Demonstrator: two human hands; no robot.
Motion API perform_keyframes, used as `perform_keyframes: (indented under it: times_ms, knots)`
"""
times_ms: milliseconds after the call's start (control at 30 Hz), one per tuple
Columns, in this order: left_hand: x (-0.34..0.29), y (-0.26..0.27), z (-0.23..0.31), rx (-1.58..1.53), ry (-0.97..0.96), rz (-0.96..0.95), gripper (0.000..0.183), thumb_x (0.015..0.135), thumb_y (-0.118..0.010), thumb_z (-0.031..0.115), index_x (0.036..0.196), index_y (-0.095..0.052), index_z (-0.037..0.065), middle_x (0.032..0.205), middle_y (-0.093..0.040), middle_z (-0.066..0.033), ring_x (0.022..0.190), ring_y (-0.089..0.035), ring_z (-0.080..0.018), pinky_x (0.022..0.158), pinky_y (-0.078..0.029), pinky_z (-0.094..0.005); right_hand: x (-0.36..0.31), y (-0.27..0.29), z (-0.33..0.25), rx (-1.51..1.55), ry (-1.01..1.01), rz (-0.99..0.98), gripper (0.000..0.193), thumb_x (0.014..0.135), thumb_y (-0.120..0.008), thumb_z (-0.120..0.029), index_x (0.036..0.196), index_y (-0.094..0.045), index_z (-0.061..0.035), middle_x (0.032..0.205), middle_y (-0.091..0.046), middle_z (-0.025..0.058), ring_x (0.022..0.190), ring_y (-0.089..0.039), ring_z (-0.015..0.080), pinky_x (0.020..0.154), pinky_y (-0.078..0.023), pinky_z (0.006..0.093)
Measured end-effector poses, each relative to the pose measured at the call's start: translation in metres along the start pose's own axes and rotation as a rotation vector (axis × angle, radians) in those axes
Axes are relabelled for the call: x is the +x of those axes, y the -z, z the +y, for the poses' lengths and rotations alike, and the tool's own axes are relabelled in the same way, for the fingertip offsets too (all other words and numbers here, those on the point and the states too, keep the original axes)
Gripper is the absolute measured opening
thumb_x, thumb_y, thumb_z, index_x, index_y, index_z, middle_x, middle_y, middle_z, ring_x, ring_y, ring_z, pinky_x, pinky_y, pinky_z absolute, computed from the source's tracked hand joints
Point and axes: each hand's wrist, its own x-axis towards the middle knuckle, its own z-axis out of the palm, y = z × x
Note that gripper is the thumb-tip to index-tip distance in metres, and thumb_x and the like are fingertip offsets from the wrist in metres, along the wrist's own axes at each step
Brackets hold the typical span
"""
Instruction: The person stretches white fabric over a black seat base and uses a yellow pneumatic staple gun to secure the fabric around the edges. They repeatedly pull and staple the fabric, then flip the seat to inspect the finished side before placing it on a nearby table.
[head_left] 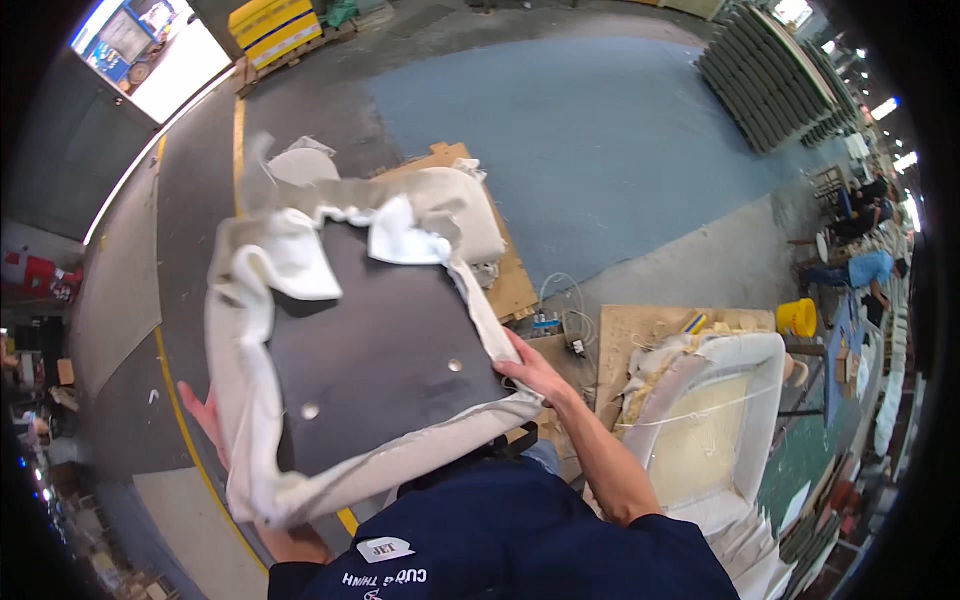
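A chair seat cushion point(380, 340) is held up before me with its underside showing. Its base is a dark grey panel with two pale round spots, and cream fabric is folded over its edges. Loose white flaps of fabric point(405, 235) hang over the far side, partly blurred. My right hand point(535, 370) grips the right edge near the front corner. My left hand point(207, 425) is against the outer left side, its fingers partly hidden by the cushion. Beyond it, more cream cushions point(465, 205) lie on brown cardboard point(512, 285).
To my right, a cream padded frame point(760, 400) rests by a wooden board point(630, 330). Near it are a coiled hose point(580, 325) and a yellow bucket point(796, 318). Dark ribbed panels point(765, 80) are stacked far right, a yellow crate point(275, 30) far left. People work at the right.
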Motion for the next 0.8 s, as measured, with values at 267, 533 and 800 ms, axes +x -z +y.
perform_keyframes:
  times_ms: [267, 533, 800]
  knots:
    - [0.049, 0.166, -0.180, 0.060, 0.537, 0.327, 0.041, 0.098, -0.063, 0.031, 0.130, -0.064, 0.006, 0.109, -0.072, -0.0099, 0.092, -0.072, -0.0205, 0.082, -0.061, -0.0363, -0.007, 0.051, 0.081, 0.256, -0.407, 0.041, 0.064, 0.096, -0.057, -0.017, 0.156, -0.037, -0.0073, 0.143, -0.057, 0.0078, 0.120, -0.062, 0.0181, 0.100, -0.051, 0.0318]
    - [0.083, 0.195, -0.241, 0.018, 0.650, 0.287, 0.048, 0.101, -0.057, 0.036, 0.139, -0.054, 0.006, 0.124, -0.062, -0.0118, 0.107, -0.063, -0.0237, 0.092, -0.054, -0.0381, -0.019, 0.082, 0.133, 0.392, -0.657, 0.187, 0.032, 0.103, -0.050, -0.023, 0.124, -0.064, -0.0044, 0.105, -0.073, 0.0093, 0.090, -0.073, 0.0207, 0.079, -0.061, 0.0362]
    - [0.204, 0.210, -0.203, 0.109, 0.398, 0.217, 0.056, 0.104, -0.051, 0.041, 0.147, -0.044, 0.006, 0.140, -0.052, -0.0136, 0.123, -0.055, -0.0268, 0.102, -0.048, -0.0399, 0.042, 0.089, 0.014, 0.185, -0.148, 0.234, 0.063, 0.099, -0.057, -0.024, 0.156, -0.034, -0.0060, 0.147, -0.052, 0.0109, 0.124, -0.059, 0.0228, 0.103, -0.049, 0.0371]
